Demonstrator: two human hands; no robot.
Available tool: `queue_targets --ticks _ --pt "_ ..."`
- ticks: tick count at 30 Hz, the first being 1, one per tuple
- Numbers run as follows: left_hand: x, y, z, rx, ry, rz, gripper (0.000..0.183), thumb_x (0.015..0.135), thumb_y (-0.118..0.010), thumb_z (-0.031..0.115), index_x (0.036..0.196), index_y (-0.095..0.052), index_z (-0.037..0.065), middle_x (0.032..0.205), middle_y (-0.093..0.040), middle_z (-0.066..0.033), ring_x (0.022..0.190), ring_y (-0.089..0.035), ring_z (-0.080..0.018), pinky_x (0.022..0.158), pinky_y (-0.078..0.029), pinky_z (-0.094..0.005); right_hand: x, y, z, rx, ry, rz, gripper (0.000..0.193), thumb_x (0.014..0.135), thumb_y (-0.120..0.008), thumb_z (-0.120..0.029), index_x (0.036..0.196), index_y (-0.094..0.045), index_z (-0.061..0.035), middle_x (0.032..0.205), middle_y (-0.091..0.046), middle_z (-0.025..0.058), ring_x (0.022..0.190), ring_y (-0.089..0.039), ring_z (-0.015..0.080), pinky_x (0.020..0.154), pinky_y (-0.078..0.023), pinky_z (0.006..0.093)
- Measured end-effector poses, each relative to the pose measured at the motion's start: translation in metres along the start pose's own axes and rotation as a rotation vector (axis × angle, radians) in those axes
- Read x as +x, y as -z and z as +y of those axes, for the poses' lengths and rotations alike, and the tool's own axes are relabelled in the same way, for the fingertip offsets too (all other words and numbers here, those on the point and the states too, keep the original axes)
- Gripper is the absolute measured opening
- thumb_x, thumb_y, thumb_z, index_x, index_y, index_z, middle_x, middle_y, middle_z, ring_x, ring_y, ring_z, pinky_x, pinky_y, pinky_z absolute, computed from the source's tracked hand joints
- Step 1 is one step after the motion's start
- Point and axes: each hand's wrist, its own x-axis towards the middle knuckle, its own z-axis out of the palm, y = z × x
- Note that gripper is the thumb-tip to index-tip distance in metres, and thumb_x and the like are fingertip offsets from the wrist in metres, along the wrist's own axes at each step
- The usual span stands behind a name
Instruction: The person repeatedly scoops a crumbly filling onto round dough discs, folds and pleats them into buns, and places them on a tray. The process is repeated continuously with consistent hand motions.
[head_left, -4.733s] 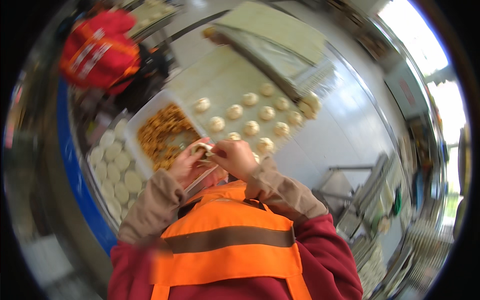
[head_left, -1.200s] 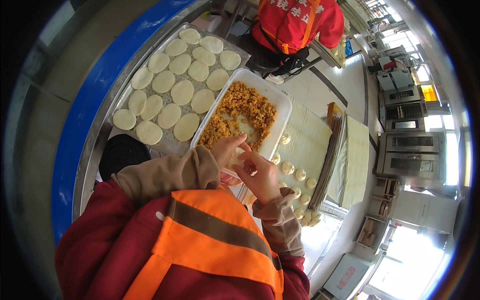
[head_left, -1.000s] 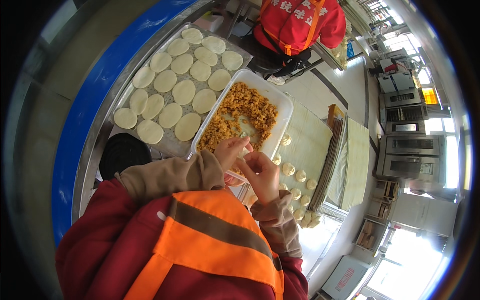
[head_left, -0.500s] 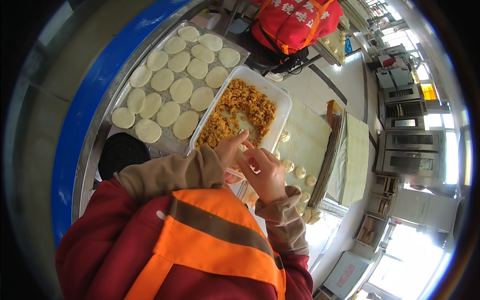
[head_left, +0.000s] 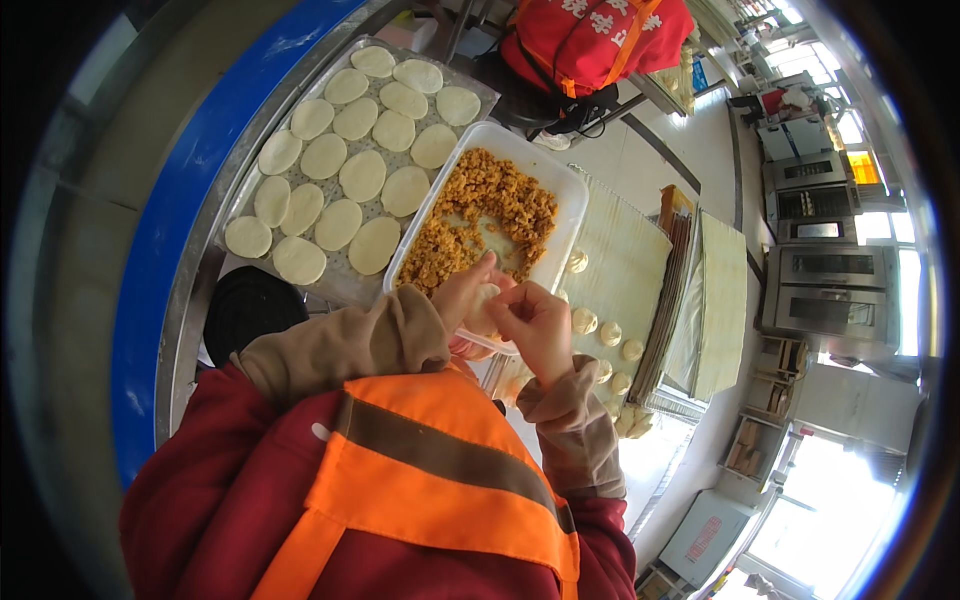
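1. Dough piece (head_left: 482,314): pale, held between the two hands above the near end of the filling tub; partly covered by the fingers, so its contents cannot be made out.
2. Left hand (head_left: 464,294): cupped around the dough piece, thumb raised along its far side, fingers closed on it from beneath.
3. Right hand (head_left: 538,326): thumb and fingers pinched together at the dough's right edge; the exact contact is partly hidden.
4. Filling tub (head_left: 568,218): translucent white, rectangular, directly beyond the hands. Crumbly orange-brown filling (head_left: 488,192) lies along its sides and far end, with the tub's base exposed near the middle.
5. Perforated tray (head_left: 335,277): left of the tub, carrying flat, pale dough discs (head_left: 361,176) in loose rows.
6. Pale mat (head_left: 622,245): right of the tub, bearing shaped buns (head_left: 584,321) set apart from one another.
7. Stacked boards (head_left: 718,300): at the mat's right side.
8. Black round object (head_left: 253,316): below the tray, near the left sleeve.
9. Co-worker (head_left: 598,48): red top, orange straps, beyond the tub.
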Motion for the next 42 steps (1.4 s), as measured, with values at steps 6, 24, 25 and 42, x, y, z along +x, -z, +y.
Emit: queue_targets --ticks 6,24,25,42 --pt "-0.006 0.010 0.000 0.239 -0.056 0.015 0.049 0.097 -0.039 0.050 0.099 -0.057 0.005 0.083 -0.060 -0.0056 0.075 -0.060 -0.0142 0.062 -0.049 -0.0259 -0.005 0.002 0.004 -0.283 0.412 -0.029 0.017 0.077 -0.072 -0.007 0.091 -0.064 -0.0016 0.066 -0.056 0.0017 0.058 -0.053 0.0078 0.053 -0.044 0.0252" --pt "0.001 0.062 -0.003 -0.156 0.438 -0.128 0.053 0.100 -0.030 0.047 0.110 -0.056 0.002 0.096 -0.062 -0.0067 0.089 -0.060 -0.0158 0.084 -0.048 -0.0273 -0.004 -0.042 0.034 -0.232 0.414 0.054 0.009 0.077 -0.068 -0.004 0.079 -0.060 -0.0034 0.077 -0.064 0.0093 0.066 -0.064 0.0221 0.056 -0.051 0.0307" --pt "0.003 0.067 -0.005 -0.469 0.367 -0.538 0.052 0.100 -0.029 0.045 0.111 -0.054 0.001 0.093 -0.059 -0.0057 0.083 -0.057 -0.0150 0.079 -0.048 -0.0267 -0.003 -0.045 0.037 -0.229 0.404 0.029 0.010 0.075 -0.067 -0.002 0.078 -0.058 -0.0029 0.079 -0.064 0.0105 0.068 -0.065 0.0260 0.057 -0.052 0.0335" --pt "-0.016 0.108 0.001 -0.208 0.065 0.264 0.057 0.096 -0.030 0.053 0.081 -0.061 0.007 0.081 -0.063 -0.0113 0.071 -0.064 -0.0252 0.055 -0.053 -0.0349 0.141 -0.089 0.105 -0.537 0.151 0.108 0.020 0.079 -0.069 -0.025 0.094 -0.067 -0.0108 0.085 -0.061 0.0041 0.074 -0.060 0.0216 0.065 -0.049 0.0342"
